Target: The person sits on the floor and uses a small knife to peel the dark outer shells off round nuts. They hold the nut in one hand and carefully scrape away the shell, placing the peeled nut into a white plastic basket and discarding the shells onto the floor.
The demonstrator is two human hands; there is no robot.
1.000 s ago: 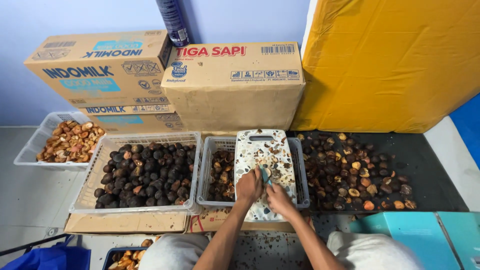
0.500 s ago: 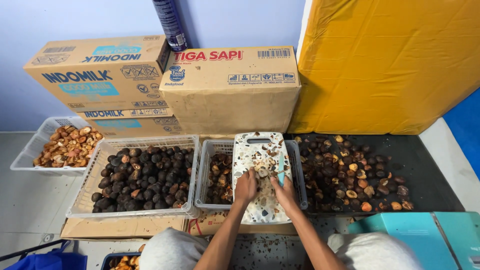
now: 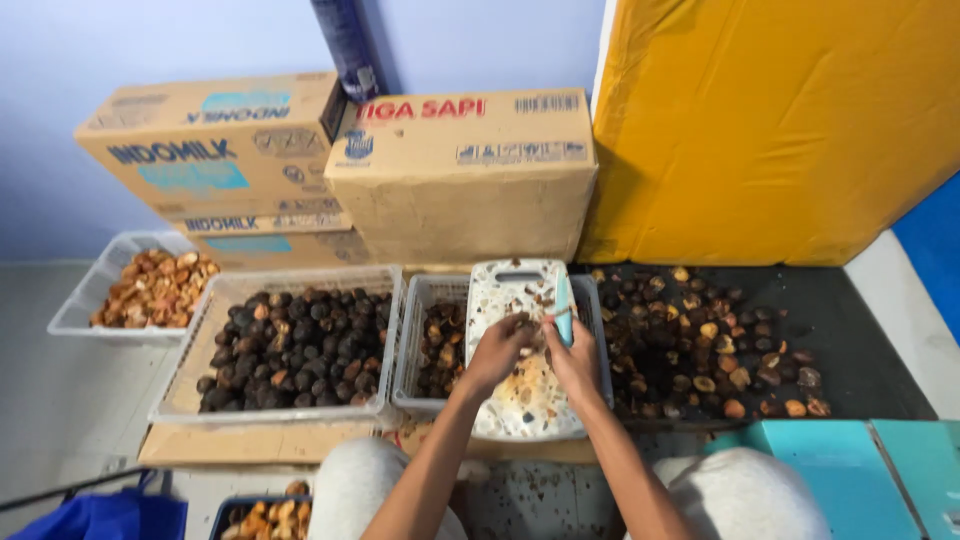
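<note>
Both hands meet over a white cutting board (image 3: 520, 300) that lies across the top of a white plastic basket (image 3: 425, 330), a little below the centre of the view. The left hand (image 3: 497, 350) is closed, the fingers curled around a small dark nut (image 3: 522, 322) which it presses on the board; the nut is mostly hidden, so it shows only at the fingertips. The right hand (image 3: 575, 362) is also closed, and it grips a knife with a pale teal handle (image 3: 563, 312), which points up toward 12 o'clock. The knife stands just at 3 o'clock of the nut, very near to it, but I cannot tell whether the blade touches it. On the board, at 6 o'clock from the hands, lie brown peelings and crumbs (image 3: 528, 385). At 9 o'clock of the board stands a bigger basket full of dark round nuts (image 3: 290, 340), and further at 9 o'clock is a small tray with orange-brown pieces (image 3: 150, 288). At 3 o'clock of the hands a heap of dark nuts and shells (image 3: 700, 345) is spread on a black mat (image 3: 860, 350). At 12 o'clock, behind the baskets, cardboard boxes (image 3: 460, 190) are stacked against the wall, with a yellow panel (image 3: 770, 130) at their right side.
</note>
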